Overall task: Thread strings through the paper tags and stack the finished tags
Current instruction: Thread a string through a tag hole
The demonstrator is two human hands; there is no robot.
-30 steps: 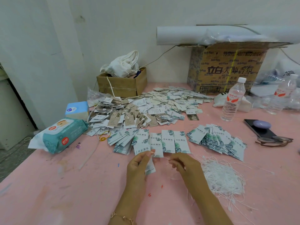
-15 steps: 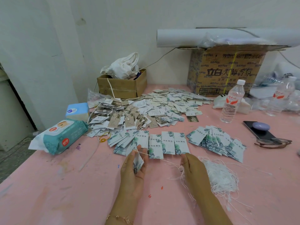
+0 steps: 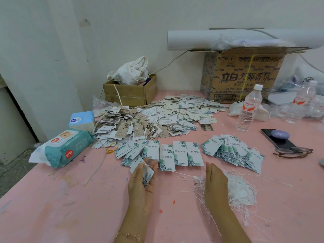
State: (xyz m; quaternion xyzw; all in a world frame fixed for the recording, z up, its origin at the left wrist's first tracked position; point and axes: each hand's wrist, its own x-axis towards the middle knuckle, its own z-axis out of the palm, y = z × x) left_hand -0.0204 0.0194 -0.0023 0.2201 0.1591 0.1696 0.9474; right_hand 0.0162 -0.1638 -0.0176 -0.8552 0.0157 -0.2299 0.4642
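Observation:
My left hand [image 3: 141, 183] grips a white paper tag with green leaf print [image 3: 148, 172] by its lower end. A thin white string [image 3: 175, 171] runs from that tag's top to the right, toward the loose pile of white strings [image 3: 240, 190]. My right hand [image 3: 215, 185] rests at the left edge of that pile, fingers straight and pointing away from me. Three matching tags [image 3: 181, 153] lie in a row just beyond my hands. A fanned stack of tags [image 3: 233, 153] lies to their right and another stack [image 3: 128, 150] to their left.
A big heap of mixed tags [image 3: 157, 120] covers the middle of the pink table [image 3: 70, 207]. A wipes pack [image 3: 64, 148] and blue tissue box [image 3: 81, 120] sit left. Cardboard boxes [image 3: 129, 92] [image 3: 245, 74] stand at the back. Water bottle [image 3: 249, 109], phone [image 3: 277, 139] and glasses [image 3: 292, 151] lie right.
My hands were close together at the tag; they have since parted. The left hand carried the tag leftward, drawing the string out, and the right hand moved right to the string pile.

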